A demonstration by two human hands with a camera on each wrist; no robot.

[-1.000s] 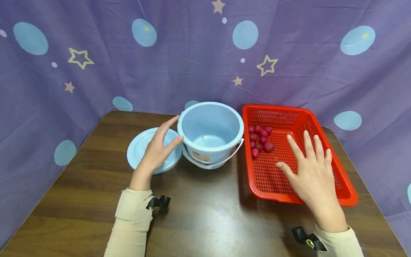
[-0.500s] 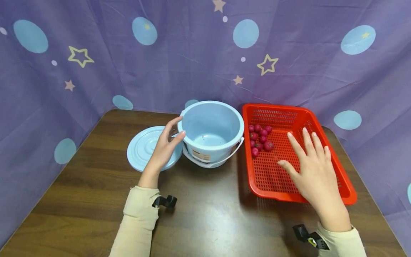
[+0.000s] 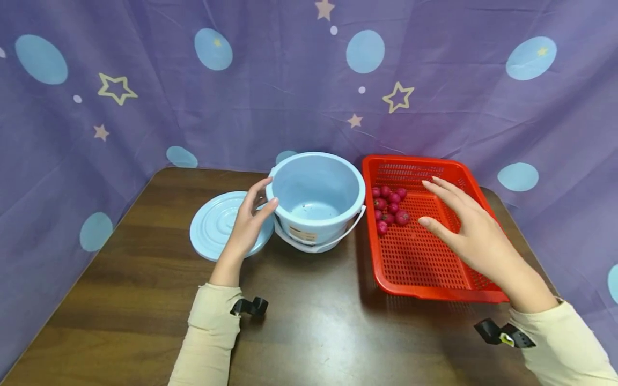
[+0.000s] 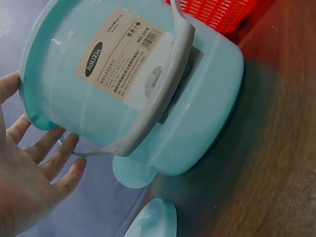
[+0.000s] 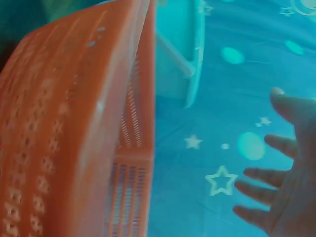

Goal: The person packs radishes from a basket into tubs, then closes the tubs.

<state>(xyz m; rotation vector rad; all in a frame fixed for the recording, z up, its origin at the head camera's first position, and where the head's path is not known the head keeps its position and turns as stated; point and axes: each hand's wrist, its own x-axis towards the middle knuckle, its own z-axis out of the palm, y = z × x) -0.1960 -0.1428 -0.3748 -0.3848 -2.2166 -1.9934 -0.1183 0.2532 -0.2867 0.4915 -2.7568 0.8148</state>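
A light-blue bucket with a pale handle and a paper label stands upright on the table. My left hand is at its left rim. In the left wrist view the left fingers are spread and loosely bent against the bucket's outer side, just under the rim. My right hand hovers over the right part of a red plastic basket, fingers extended and thumb apart, holding nothing. Small round pinkish-red pieces of produce, some with green bits, lie in the basket's left side.
A light-blue round lid lies left of the bucket, partly behind my left hand. The basket stands close to the bucket's right side. A purple curtain with stars and dots hangs behind the brown wooden table.
My left hand has moved right to the bucket's rim, its fingers drawing in. My right hand has turned its palm leftward, with the forearm swinging right. Bucket, lid and basket stay in place.
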